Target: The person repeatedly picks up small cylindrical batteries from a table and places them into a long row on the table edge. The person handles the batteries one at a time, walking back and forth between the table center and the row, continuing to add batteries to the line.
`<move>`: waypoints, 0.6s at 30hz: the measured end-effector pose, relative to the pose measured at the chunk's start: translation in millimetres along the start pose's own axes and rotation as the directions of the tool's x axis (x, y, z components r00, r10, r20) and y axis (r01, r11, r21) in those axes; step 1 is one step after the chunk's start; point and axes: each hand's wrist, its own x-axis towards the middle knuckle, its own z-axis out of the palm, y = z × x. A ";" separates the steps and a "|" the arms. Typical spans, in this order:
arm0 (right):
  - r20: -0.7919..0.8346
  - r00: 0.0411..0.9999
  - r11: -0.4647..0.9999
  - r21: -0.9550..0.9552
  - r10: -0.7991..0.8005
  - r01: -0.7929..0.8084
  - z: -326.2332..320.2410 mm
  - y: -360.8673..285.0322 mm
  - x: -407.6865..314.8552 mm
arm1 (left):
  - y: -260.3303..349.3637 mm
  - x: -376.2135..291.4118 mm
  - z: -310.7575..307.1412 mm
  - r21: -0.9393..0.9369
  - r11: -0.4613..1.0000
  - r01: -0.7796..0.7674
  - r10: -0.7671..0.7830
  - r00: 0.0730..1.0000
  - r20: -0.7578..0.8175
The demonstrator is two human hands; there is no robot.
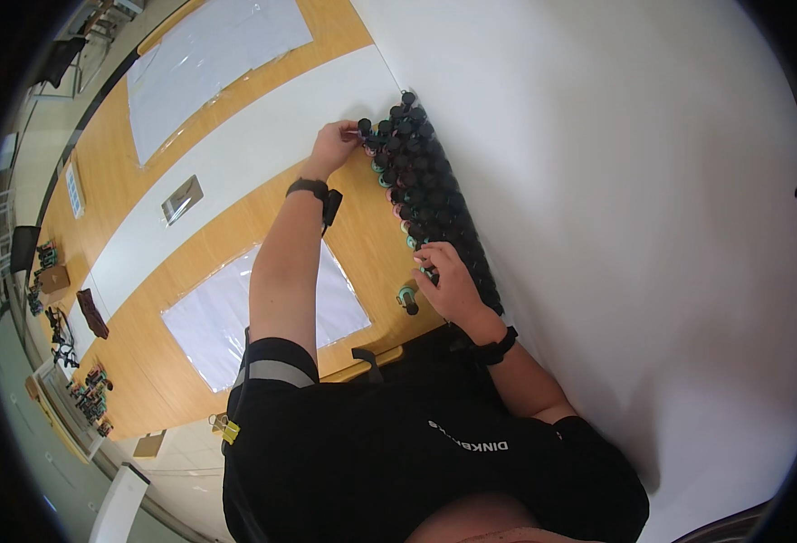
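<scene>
Many bottles with black caps (425, 176) stand packed in rows against the white wall, their visible sides teal, pink or pale. At the far end of the rows, the fingers of my left hand (334, 146) are closed around a black-capped bottle (364, 126). My right hand (449, 282) is at the near part of the rows, fingers curled and apart, beside a bottle partly hidden under it; whether it touches that bottle is unclear. One teal bottle with a black cap (407, 300) stands apart on the wooden table (364, 237), left of my right hand.
Plastic-covered white sheets (344, 298) lie on the table, partly beneath my left arm, with another (215, 61) farther off. A shiny flat rectangular piece (182, 199) rests on the white strip. More bottles (91, 397), a cardboard box (53, 279) and a brown pouch-like item (93, 313) are at left.
</scene>
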 end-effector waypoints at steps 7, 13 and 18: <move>-0.001 1.000 0.999 -0.023 -0.023 0.023 2.2 3.2 -1.1 | 7.8 -13.9 1.0 -0.003 0.999 0.036 -0.036 0.999 -0.014; -0.015 1.000 1.000 -0.014 -0.021 0.021 4.9 1.0 -1.9 | -7.6 -41.4 -6.2 0.051 0.999 -0.007 0.014 0.991 -0.135; -0.054 0.997 0.999 0.002 -0.052 0.052 4.3 -2.5 -0.6 | -8.8 -135.2 -0.4 0.286 0.956 0.059 -0.109 0.981 0.161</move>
